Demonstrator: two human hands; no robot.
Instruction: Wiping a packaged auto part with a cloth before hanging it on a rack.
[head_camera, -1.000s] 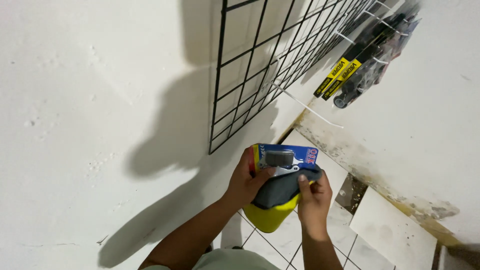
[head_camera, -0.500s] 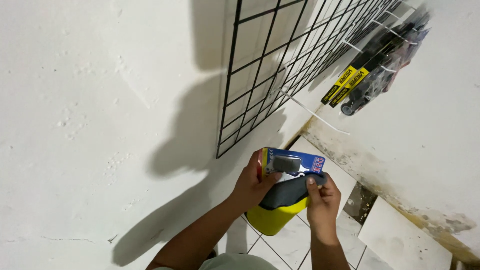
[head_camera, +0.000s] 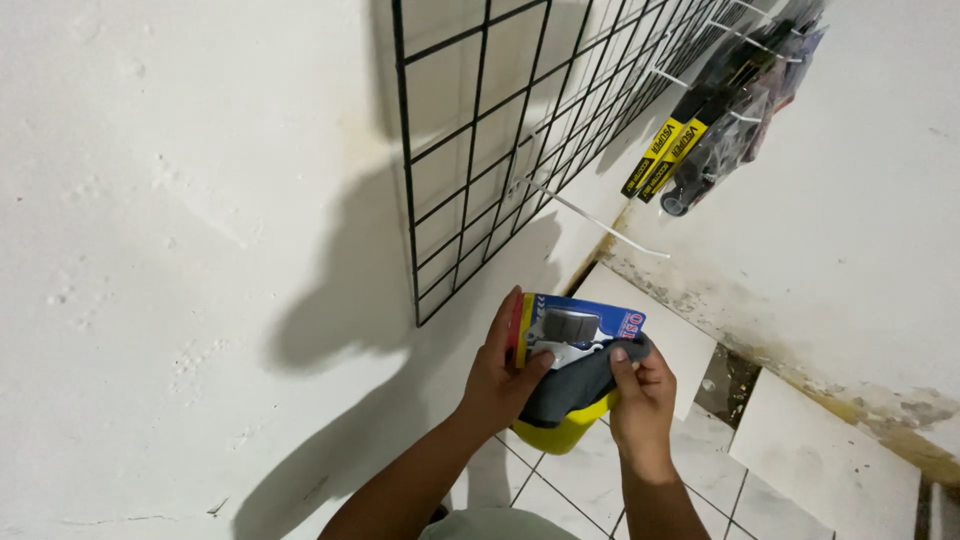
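Both my forearms reach up and forward from the bottom of the view, bare to the elbow, wrists close together. My left hand (head_camera: 500, 385) is cupped, fingers extended upward and thumb pressed inward across the front. My right hand (head_camera: 640, 395) sits just beside it, knuckles toward me, fingertips pinched together at the top.

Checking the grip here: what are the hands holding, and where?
Left hand grips the blue carded package by its left edge; right hand pinches the dark cloth below it.
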